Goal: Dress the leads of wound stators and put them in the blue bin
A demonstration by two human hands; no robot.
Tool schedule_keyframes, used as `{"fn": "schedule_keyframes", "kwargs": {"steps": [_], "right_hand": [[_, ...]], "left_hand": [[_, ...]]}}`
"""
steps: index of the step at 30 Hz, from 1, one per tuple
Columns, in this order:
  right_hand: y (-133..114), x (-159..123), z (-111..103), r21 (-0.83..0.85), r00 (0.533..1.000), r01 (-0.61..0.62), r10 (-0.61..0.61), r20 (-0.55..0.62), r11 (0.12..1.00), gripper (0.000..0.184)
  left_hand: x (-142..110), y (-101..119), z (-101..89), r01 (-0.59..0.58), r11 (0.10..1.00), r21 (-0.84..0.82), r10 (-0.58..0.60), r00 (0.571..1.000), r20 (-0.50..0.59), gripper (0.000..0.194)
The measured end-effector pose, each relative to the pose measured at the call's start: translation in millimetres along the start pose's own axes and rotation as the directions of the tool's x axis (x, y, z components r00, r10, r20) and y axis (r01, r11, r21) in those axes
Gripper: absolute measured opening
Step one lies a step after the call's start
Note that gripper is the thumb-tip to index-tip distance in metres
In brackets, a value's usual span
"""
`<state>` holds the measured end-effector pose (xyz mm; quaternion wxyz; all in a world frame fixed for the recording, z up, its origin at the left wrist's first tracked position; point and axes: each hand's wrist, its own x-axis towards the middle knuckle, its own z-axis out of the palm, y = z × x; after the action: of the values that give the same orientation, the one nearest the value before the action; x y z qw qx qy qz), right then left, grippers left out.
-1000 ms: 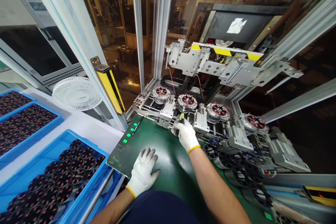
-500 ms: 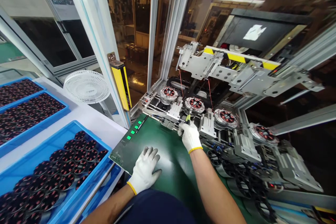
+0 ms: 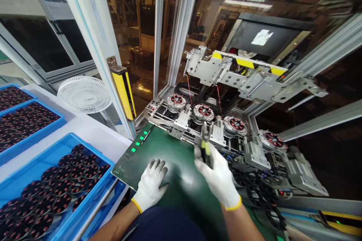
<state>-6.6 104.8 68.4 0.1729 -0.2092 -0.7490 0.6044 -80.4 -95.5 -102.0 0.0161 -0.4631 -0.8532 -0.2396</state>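
Observation:
My right hand [image 3: 216, 169], in a white glove, is closed around a pair of pliers [image 3: 205, 146] with yellow-green and black handles. The metal jaws point up and away, a little blurred, in front of the machine. My left hand [image 3: 152, 184], gloved too, lies flat with fingers spread on the green tabletop [image 3: 172, 154]. Beyond the pliers, copper-wound stators sit in round metal holders in a slanting row: one at the left [image 3: 177, 99], another stator [image 3: 203, 112] nearer the pliers, a third stator [image 3: 236, 125], and one at the right [image 3: 273, 140].
A blue tray [image 3: 96, 186] of wound stators stands at the left, with more blue trays [image 3: 60, 120] behind. A white fan [image 3: 85, 94] and yellow post [image 3: 124, 94] flank the machine opening. A metal bracket [image 3: 234, 79] overhangs the holders. Black rings [image 3: 256, 194] lie right of my right hand.
My right hand has drawn back from the second stator toward me and lifted, bringing the pliers with it. My left hand stays on the table. The view has shifted slightly.

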Motion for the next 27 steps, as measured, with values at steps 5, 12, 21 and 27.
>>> {"fn": "schedule_keyframes", "kwargs": {"steps": [5,12,21,27], "right_hand": [[23,-9,-69,-0.087,0.923,-0.077,0.039,-0.383,0.993,0.047],[78,16,-90,0.527,0.902,-0.143,0.329,-0.28,0.838,0.046],[79,34,-90,0.555,0.872,-0.155,0.377,-0.312,0.818,0.039],[82,37,-89,0.543,0.876,-0.143,0.361,-0.32,0.828,0.037]], "left_hand": [[-1,-1,1.4,-0.028,1.0,0.009,0.028,0.999,-0.044,0.045],[-1,-4,5.4,-0.085,0.995,0.057,0.087,0.995,-0.048,0.041],[-1,-11,12.7,-0.155,0.98,0.127,0.16,0.987,-0.03,0.042],[-1,-10,12.7,-0.156,0.979,0.134,0.161,0.987,-0.022,0.042]]}}
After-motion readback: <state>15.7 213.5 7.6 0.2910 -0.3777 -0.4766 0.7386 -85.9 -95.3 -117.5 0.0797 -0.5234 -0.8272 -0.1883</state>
